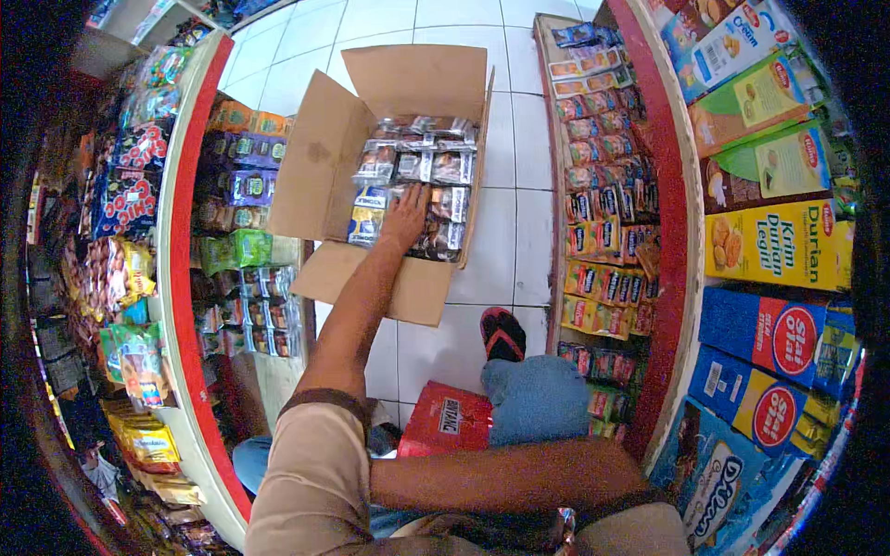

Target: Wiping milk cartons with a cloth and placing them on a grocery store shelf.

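Observation:
My left hand (pixel 407 215) lies palm down on plastic-wrapped packets (pixel 455 167) inside an open cardboard box (pixel 316 167). Its fingers are stretched out and grip nothing that I can see. Beside it, at the left of the box, sits a blue, white and yellow packet (pixel 365 215). The box stands on the tiled floor with its flaps folded outward. My right forearm crosses low in front of me, and its hand is out of view behind my left sleeve.
Shelves with red edges (pixel 184 201) flank the aisle, stocked with snack packets (pixel 257 187) and sachets (pixel 598 236). Biscuit boxes (pixel 779 243) stand at the right. A red plastic object (pixel 434 424) bearing writing is by my jeans, near my foot in a flip-flop (pixel 503 335).

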Action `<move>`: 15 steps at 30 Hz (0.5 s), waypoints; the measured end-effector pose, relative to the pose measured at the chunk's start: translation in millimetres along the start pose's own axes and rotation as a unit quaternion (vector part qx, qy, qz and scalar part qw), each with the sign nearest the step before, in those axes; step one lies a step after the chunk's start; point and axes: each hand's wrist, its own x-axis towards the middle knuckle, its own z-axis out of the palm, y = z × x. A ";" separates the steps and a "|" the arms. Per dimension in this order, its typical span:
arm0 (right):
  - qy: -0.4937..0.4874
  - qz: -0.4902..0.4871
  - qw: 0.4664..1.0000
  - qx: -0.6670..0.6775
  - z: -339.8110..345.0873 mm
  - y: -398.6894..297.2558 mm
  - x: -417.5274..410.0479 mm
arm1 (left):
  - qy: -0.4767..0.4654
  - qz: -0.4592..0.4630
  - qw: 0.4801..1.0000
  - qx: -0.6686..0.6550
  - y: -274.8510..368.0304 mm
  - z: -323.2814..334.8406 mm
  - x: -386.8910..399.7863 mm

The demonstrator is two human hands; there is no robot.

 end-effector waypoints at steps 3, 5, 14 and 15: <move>-0.005 -0.006 1.000 0.002 -3.8 3.2 -5.9 | -0.037 -0.012 0.999 -0.008 -4.9 -7.4 0.2; -0.006 -0.004 1.000 -0.002 -5.1 6.1 -7.6 | -0.074 -0.031 0.997 -0.020 -2.9 -17.6 4.8; -0.008 0.013 1.000 -0.006 -3.5 14.4 -15.8 | -0.027 0.070 0.993 0.087 -2.0 -78.2 6.7; -0.008 0.016 1.000 -0.010 -0.4 15.4 -12.7 | -0.018 0.067 0.994 0.086 -4.4 -90.6 0.0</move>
